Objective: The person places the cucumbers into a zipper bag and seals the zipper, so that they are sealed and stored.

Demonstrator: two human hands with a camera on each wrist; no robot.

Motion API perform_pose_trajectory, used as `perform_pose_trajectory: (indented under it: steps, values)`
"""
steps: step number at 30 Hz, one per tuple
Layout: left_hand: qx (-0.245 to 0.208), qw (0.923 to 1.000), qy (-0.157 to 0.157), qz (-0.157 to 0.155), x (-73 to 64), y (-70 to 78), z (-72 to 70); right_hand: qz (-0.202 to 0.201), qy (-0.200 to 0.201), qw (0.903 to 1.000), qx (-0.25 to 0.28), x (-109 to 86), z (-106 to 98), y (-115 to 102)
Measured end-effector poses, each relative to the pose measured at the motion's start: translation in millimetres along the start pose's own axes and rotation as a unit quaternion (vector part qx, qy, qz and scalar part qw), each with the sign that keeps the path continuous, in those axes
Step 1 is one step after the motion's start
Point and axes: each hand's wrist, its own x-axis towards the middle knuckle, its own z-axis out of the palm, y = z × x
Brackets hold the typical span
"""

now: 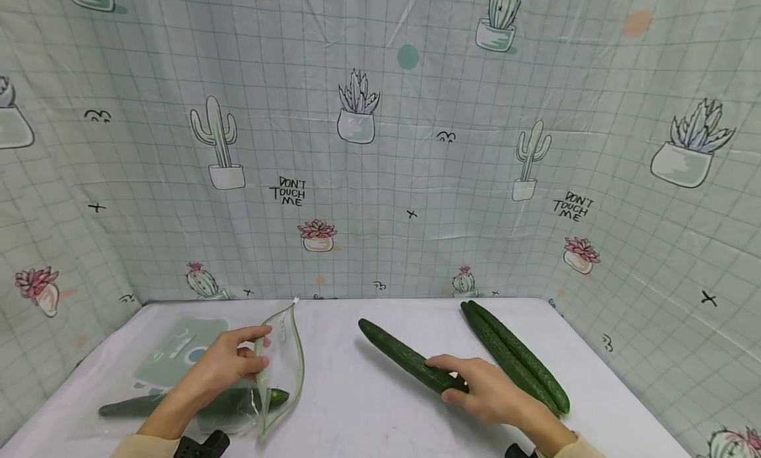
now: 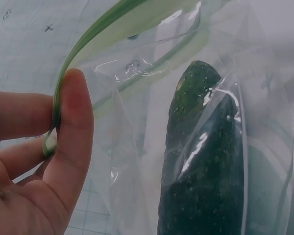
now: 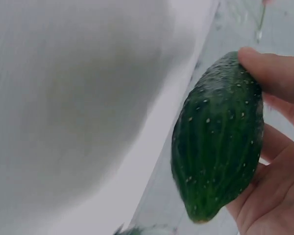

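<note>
My left hand (image 1: pixel 217 365) pinches the green-edged mouth of a clear zip bag (image 1: pixel 301 359) between thumb and fingers, and the mouth gapes toward the right. One cucumber (image 1: pixel 131 406) lies lengthwise inside the bag, its end close to the opening; my left forearm hides part of it. In the left wrist view, that cucumber (image 2: pixel 201 161) shows through the shiny plastic. My right hand (image 1: pixel 490 388) grips another cucumber (image 1: pixel 398 354) near its near end. Its far end points up and left over the table. The right wrist view shows this cucumber (image 3: pixel 218 142) end-on, with thumb and fingers around its side.
Two more cucumbers (image 1: pixel 514 352) lie side by side on the right of the white table (image 1: pixel 333 405). The bag's pale green printed panel (image 1: pixel 178 352) spreads over the left side. A cactus-patterned curtain (image 1: pixel 380 180) stands behind the table and along both sides.
</note>
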Motion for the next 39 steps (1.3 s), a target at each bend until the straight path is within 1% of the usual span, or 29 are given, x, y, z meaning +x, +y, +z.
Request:
perform_pose_trajectory:
  steps: [3, 7, 10, 13, 19, 26, 32, 35, 39]
  values:
    - [0.003, 0.9999, -0.009, 0.002, 0.0, 0.8, 1.9, -0.033, -0.004, 0.9994, 0.012, 2.0, 6.4, -12.4]
    - [0.005, 1.0, -0.005, 0.001, 1.0, 0.6, 6.3, -0.076, -0.014, 0.9966, 0.028, 8.6, 13.7, -24.6]
    - [0.005, 1.0, 0.005, -0.001, 1.0, -0.1, 8.0, -0.098, -0.028, 0.9946, 0.02, 18.1, 18.1, -31.5]
    - [0.006, 0.9999, 0.008, -0.008, 1.7, -0.5, 8.3, -0.114, -0.042, 0.9926, 0.0, 29.8, 22.4, -37.5]
    - [0.011, 0.9999, -0.003, 0.002, 5.3, -2.0, 9.2, -0.128, -0.07, 0.9889, -0.027, 55.1, 31.2, -46.1]
    - [0.003, 1.0, -0.001, 0.006, 4.0, -5.3, 10.2, -0.121, -0.108, 0.986, -0.038, 89.4, 42.9, -56.1]
    - [-0.003, 1.0, 0.005, 0.006, 4.6, -7.3, 10.3, -0.136, -0.116, 0.9826, -0.05, 119.3, 55.4, -55.0]
    - [0.001, 1.0, 0.003, 0.007, 6.1, -7.8, 9.7, -0.134, -0.12, 0.982, -0.056, 131.1, 61.3, -54.8]
    - [0.003, 0.9999, -0.001, 0.014, 6.2, -8.4, 9.3, -0.142, -0.124, 0.9801, -0.063, 144.9, 67.8, -59.4]
